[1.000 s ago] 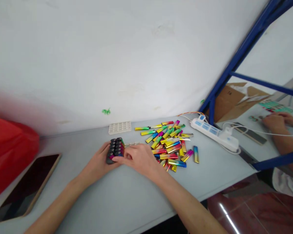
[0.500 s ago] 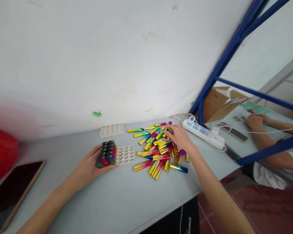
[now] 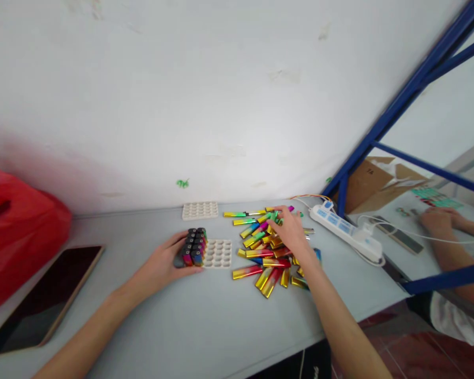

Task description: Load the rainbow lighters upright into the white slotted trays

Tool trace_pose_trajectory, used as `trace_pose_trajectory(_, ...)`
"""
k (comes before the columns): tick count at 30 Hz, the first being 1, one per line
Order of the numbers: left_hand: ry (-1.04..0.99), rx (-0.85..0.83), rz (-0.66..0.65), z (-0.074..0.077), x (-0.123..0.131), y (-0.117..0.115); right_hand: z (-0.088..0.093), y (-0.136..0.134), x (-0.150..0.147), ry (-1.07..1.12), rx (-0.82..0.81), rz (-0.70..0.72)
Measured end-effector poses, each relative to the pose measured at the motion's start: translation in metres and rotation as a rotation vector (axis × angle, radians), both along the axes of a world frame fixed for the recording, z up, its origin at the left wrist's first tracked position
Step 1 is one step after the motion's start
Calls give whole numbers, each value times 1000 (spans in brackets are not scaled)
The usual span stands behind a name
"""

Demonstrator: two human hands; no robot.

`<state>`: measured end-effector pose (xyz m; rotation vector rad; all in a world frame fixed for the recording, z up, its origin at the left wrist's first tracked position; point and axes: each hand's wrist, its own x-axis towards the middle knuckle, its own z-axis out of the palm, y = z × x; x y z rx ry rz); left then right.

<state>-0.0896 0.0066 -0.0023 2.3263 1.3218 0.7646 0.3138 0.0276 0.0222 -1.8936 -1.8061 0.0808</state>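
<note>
One head view: I watch two bare hands at work over a grey table (image 3: pixel 201 321).
Left hand (image 3: pixel 164 263): clasps a cluster of upright black-topped lighters (image 3: pixel 196 245), as they look to be, thumb on the near side, fingers round the far side.
Tray (image 3: pixel 218 253): its round holes show just right of the cluster; how far it runs beneath, I cannot see. A second tray (image 3: pixel 200 210) lies behind, near the wall (image 3: pixel 142 116).
Right hand (image 3: pixel 289 230): reaches into the loose pile of lighters (image 3: pixel 259 253), fingers curled down; I cannot tell whether they pinch one.
Picking: I'd lift one at a time by its middle, since overlapping neighbours could slide.
Steadying: I'd hold the left clasp snug, without squeezing; the cluster could probably tip.
</note>
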Motion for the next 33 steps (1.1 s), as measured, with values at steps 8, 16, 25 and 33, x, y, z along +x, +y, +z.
trace_pose_trajectory(8, -35, -47, -54, 7, 2, -6, 35, 10, -35, 801, 112, 239)
trace_pose_trajectory(16, -61, -56, -36, 1, 6, -12, 37, -21, -129, 1203, -429, 545)
trace_pose_trajectory(25, -64, -54, -32, -6, 4, -12, 11, -44, -146, 765, -195, 457)
trace_pose_trajectory(33, -42, -71, -30, 0, 6, -13, 11, -41, -145, 719, -111, 367)
